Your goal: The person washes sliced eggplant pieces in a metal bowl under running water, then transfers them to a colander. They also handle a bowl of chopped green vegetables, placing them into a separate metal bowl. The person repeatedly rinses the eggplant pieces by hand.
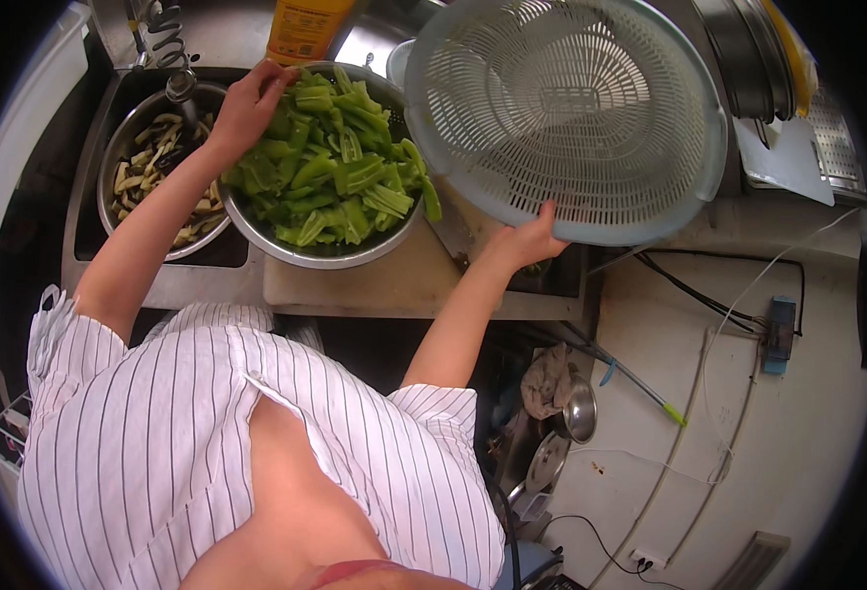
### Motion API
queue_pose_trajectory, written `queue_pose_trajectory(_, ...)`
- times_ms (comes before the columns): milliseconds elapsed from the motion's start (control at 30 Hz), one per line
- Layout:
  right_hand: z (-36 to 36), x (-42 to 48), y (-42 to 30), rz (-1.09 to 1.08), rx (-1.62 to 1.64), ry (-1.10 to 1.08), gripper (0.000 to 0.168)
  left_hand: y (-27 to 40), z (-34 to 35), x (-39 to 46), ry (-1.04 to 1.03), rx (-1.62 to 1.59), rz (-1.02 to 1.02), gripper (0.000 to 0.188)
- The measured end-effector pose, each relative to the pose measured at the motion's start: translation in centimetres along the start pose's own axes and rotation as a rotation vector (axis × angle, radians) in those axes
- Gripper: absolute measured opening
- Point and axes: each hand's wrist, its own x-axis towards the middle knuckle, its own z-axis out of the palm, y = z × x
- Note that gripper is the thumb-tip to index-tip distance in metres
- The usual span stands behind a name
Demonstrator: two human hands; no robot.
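A metal colander (315,258) heaped with cut green peppers (345,162) rests over a pale cutting board (360,287). My left hand (256,96) grips its upper left rim, fingers closed at the edge. My right hand (533,240) holds a large grey-blue plastic basket (573,110) by its near rim, thumb inside; the slotted basket is raised at the right, beside the colander. Left of the colander, a metal bowl (113,214) of sliced pale and dark vegetable pieces (146,162) stands in the sink, partly hidden behind my left forearm.
A spring-hose faucet (180,85) hangs over the left bowl. Behind the colander stands a yellow-orange container (304,33) bearing writing. Dark round pans (750,59) and a white board (784,158) are at the upper right. Below lie a metal pot (579,413), cables and a green-tipped pole (643,391).
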Motion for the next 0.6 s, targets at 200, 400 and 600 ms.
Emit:
queue_pose_trajectory(200,-8.5,5.6,4.9,0.645,0.011,-0.208,0.038,1.1,-0.3,0.4,-0.144,-0.103,-0.080,0.020)
queue_pose_trajectory(400,-7.7,6.5,5.0,0.889,0.033,-0.368,0.046,4.5,-1.1,-0.2,-0.336,0.123,0.050,0.012)
queue_pose_trajectory(600,-3.3,11.5,9.8,1.058,0.015,-0.339,0.053,8.6,-1.1,-1.7,-0.437,0.252,0.324,0.008)
